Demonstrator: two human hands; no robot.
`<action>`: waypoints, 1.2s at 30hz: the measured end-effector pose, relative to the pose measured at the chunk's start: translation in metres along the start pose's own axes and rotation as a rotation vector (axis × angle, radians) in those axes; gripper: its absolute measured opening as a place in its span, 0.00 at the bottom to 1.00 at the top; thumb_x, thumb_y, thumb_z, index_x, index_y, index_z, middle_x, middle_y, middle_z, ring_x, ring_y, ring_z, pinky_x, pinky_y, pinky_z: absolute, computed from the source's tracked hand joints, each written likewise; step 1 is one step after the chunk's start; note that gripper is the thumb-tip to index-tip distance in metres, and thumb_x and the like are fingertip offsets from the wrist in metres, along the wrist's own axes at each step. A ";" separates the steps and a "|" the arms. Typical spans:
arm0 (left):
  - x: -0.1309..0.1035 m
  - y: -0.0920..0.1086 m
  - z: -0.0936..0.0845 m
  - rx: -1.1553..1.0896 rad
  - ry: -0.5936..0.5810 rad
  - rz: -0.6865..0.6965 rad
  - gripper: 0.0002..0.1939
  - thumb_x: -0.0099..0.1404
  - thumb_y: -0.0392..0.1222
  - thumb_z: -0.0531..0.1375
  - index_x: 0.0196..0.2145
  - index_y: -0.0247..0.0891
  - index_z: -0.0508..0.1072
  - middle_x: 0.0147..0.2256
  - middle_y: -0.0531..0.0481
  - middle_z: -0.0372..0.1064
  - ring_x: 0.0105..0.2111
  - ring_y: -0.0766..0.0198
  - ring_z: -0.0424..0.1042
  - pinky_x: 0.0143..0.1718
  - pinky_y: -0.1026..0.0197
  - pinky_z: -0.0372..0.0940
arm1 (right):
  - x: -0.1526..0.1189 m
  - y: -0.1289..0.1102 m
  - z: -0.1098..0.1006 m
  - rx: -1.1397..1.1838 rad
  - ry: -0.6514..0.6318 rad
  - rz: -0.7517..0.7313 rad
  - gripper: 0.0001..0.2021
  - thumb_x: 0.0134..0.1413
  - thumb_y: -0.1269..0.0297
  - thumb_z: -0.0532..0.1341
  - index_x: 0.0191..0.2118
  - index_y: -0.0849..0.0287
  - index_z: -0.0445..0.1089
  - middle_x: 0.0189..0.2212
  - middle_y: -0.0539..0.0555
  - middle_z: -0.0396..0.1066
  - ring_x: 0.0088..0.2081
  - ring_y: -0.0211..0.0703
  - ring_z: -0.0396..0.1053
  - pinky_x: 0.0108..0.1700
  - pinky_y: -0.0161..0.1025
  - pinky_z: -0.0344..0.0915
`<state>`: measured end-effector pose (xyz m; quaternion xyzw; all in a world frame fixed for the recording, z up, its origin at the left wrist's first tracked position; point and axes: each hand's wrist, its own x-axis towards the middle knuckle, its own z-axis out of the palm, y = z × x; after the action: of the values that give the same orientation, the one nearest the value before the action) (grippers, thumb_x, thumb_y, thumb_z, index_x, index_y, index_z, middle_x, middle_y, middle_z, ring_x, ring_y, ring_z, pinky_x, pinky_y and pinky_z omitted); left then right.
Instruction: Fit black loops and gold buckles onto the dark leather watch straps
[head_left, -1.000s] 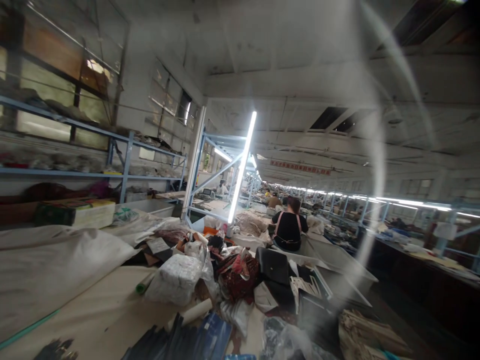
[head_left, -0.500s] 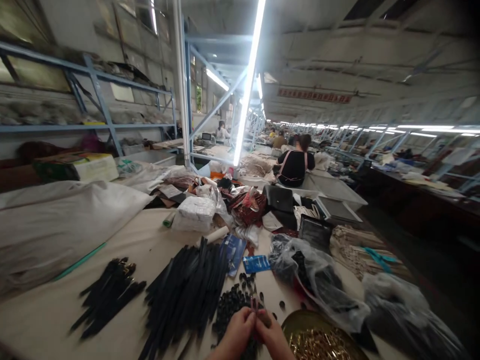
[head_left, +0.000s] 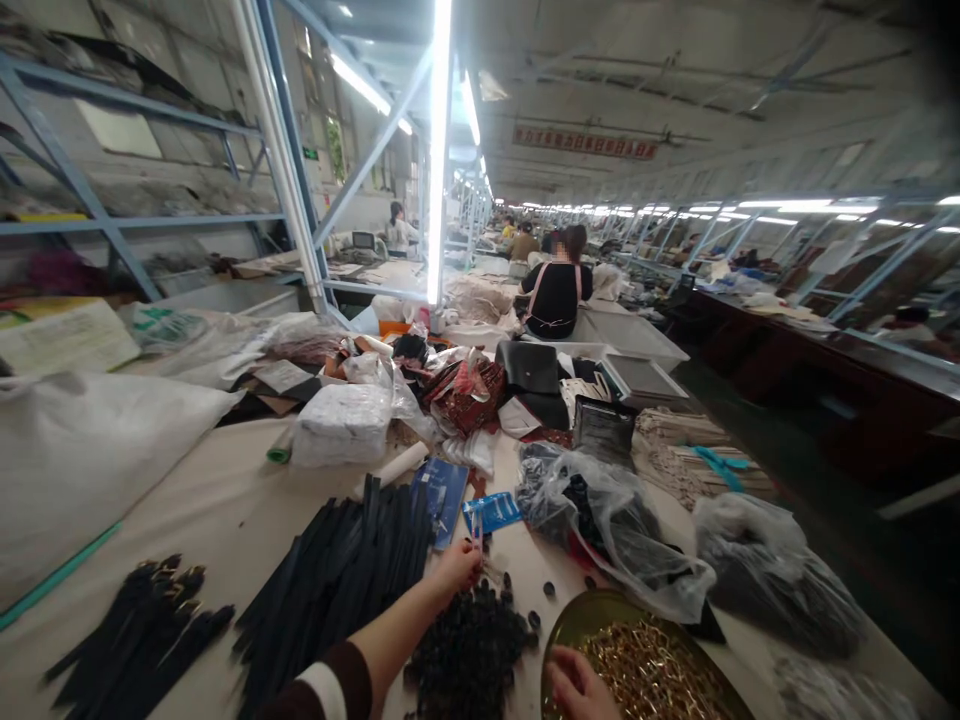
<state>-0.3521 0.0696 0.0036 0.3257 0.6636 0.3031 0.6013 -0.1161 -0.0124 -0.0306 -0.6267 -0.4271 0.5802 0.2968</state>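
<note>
My left hand (head_left: 459, 568), its arm in a brown sleeve with a white band, is closed on a thin, pale two-pronged tool (head_left: 477, 525) whose exact kind I cannot make out. It is above the far edge of a heap of small black rolled pieces (head_left: 469, 650). Over the left rim of a round brass-coloured dish (head_left: 559, 625) is my right hand (head_left: 576, 686), fingers bent and somewhat apart, nothing visible in them. Small gold-coloured metal fittings (head_left: 649, 665) fill the dish. Long black straps (head_left: 330, 580) lie left of the heap.
Black straps with gold fittings (head_left: 142, 630) lie far left. Beyond my hands are a blue packet (head_left: 491, 512), a blue booklet (head_left: 444, 490) and a clear plastic bag (head_left: 600, 520). A white-wrapped bundle (head_left: 341, 425) stands behind the straps. A person (head_left: 556, 290) sits farther off.
My hands, together over the black heap before, have parted. The left has moved forward with the tool; the right has moved to the dish. The whole view has shifted.
</note>
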 end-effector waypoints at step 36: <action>0.063 0.096 0.063 0.878 0.152 0.482 0.14 0.64 0.45 0.49 0.40 0.34 0.68 0.39 0.45 0.68 0.41 0.60 0.67 0.44 0.54 0.60 | 0.101 -0.128 -0.069 -1.237 0.377 -0.354 0.36 0.46 0.54 0.57 0.58 0.64 0.46 0.59 0.68 0.43 0.54 0.60 0.52 0.52 0.52 0.49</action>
<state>-0.2870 0.1784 0.0358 0.6687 0.6764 0.1485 0.2707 -0.0767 0.1434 0.0432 -0.6926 -0.7182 0.0517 0.0431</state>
